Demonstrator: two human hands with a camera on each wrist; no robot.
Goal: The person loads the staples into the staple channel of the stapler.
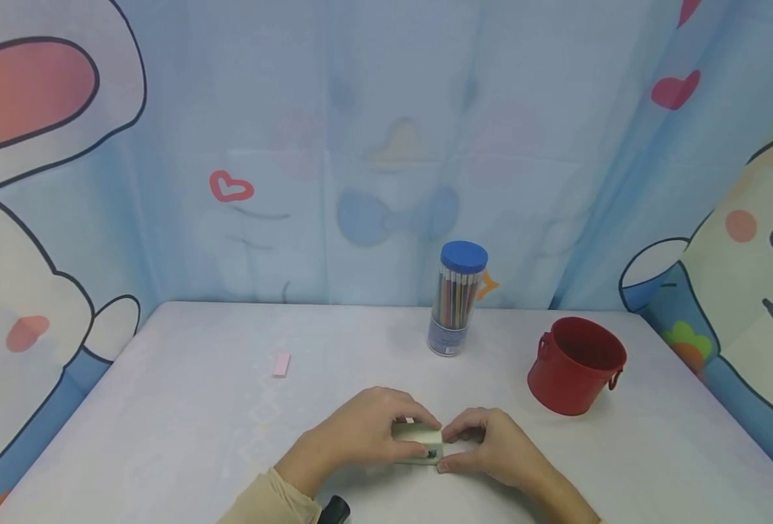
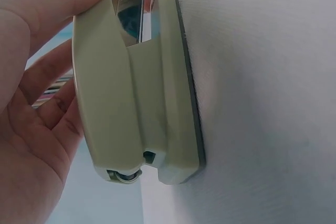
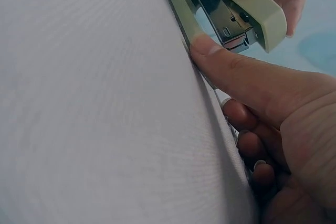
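Observation:
A pale green stapler stands on the white table between the two hands. Thumb and fingers of my left hand grip its upper arm from either side near the front. In the left wrist view, the stapler shows its metal magazine, with a gap between that and the base. My right hand is at the front end, its thumb and index finger pinching the base. The right wrist view has the right thumb against the side of the base, the other fingers curled beyond it.
A small pink rectangular piece lies at the left. Behind the hands stands a clear jar of pencils with a blue lid. A red bucket is at the right. Some black cylindrical object shows beside the left sleeve.

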